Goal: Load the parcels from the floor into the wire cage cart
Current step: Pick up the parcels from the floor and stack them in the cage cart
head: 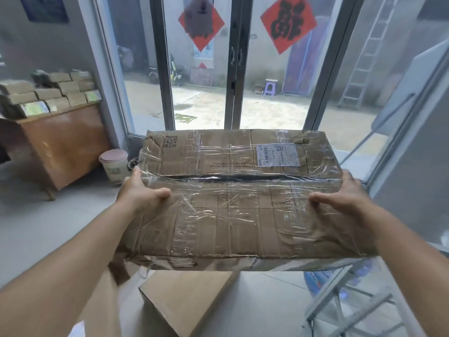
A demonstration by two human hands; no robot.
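A large flat cardboard parcel (233,190), wrapped in clear tape with a white shipping label at its far right, is held up in the air in front of me. My left hand (139,192) grips its left edge, thumb lying on top. My right hand (340,193) grips the right edge the same way. Below it, a smaller plain brown parcel (184,300) lies on the tiled floor. The wire cage cart is not in view.
Glass sliding doors (233,69) stand straight ahead. A wooden desk (56,142) stacked with small boxes is at the left, a pink-lidded bin (113,164) beside it. A grey metal frame (340,300) and a blue water bottle (315,280) are at the lower right.
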